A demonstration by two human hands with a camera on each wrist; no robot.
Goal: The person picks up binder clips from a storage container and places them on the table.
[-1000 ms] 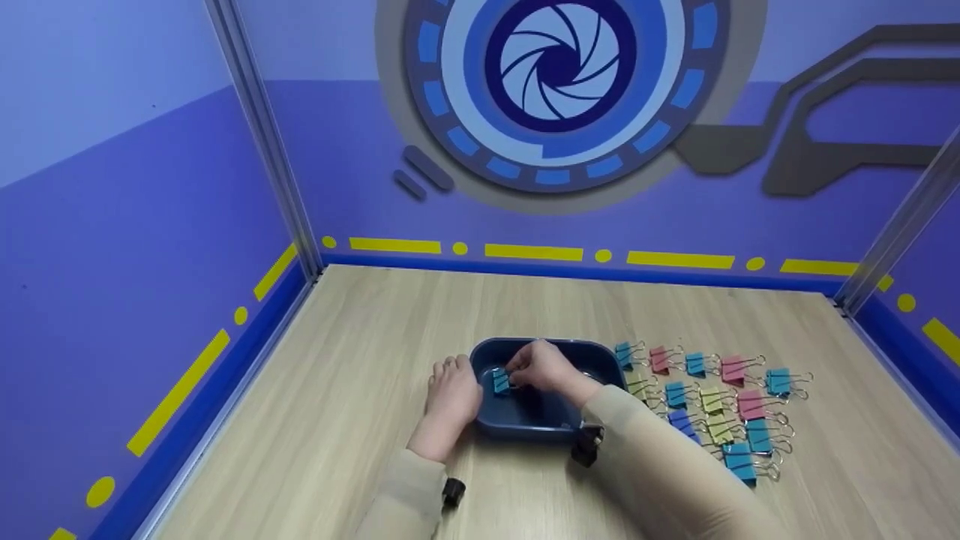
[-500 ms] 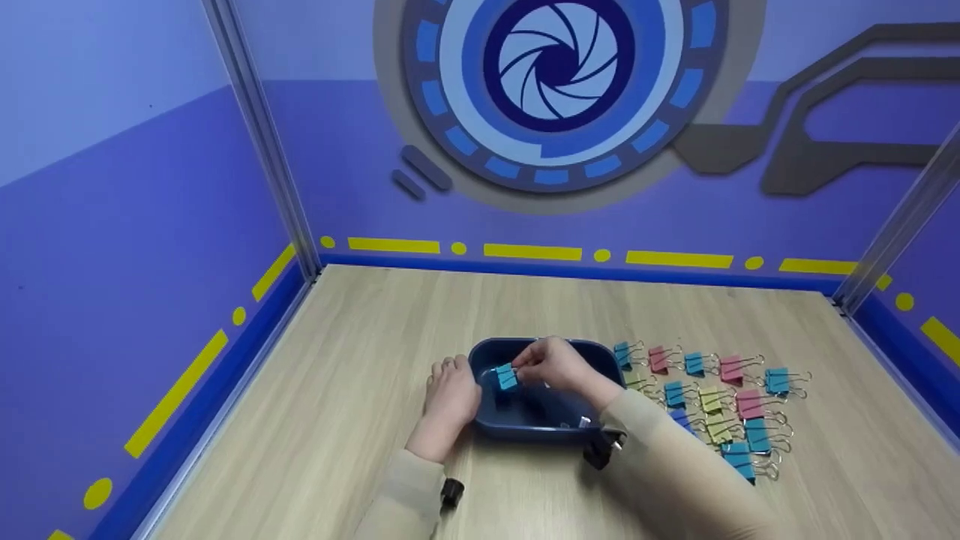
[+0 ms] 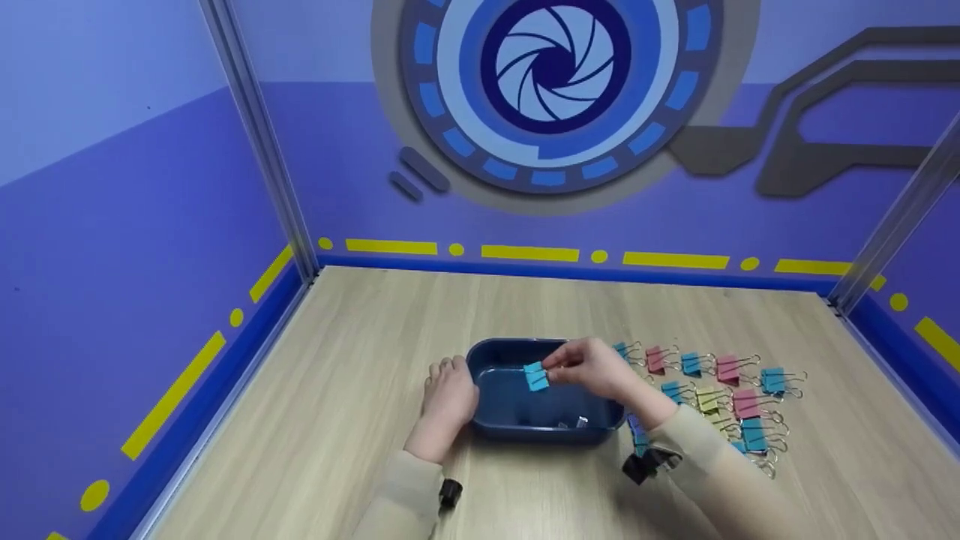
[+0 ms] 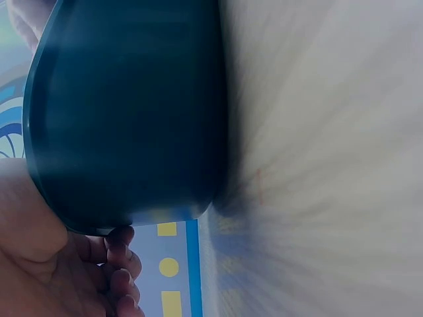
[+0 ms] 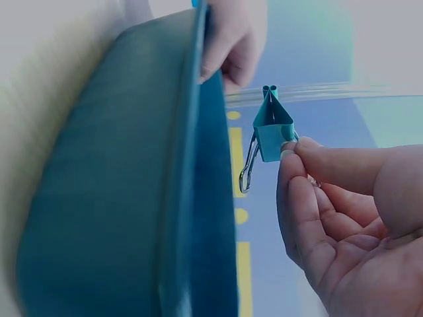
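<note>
My right hand [image 3: 600, 367] pinches a light-blue binder clip [image 3: 535, 376] between thumb and fingertips, over the inside of a dark blue plastic box [image 3: 525, 433]. In the right wrist view the binder clip [image 5: 274, 139] shows its triangular end, with a wire handle hanging at its side. My left hand [image 3: 452, 394] holds the box's left end. The left wrist view shows the left hand [image 4: 59, 264] at the rim, its fingers curled by the corner of the box [image 4: 132, 119].
Right of the box, rows of binder clips lie on the wooden table [image 3: 360, 337], among them a pink clip [image 3: 728, 369], a yellow clip [image 3: 707, 400] and a blue clip [image 3: 774, 381]. My right forearm [image 3: 720, 465] covers some. Blue panels [image 3: 150, 285] enclose the table.
My right hand has lifted the light-blue binder clip from low in the box's left part and carried it up and right. The left hand stays at the box.
</note>
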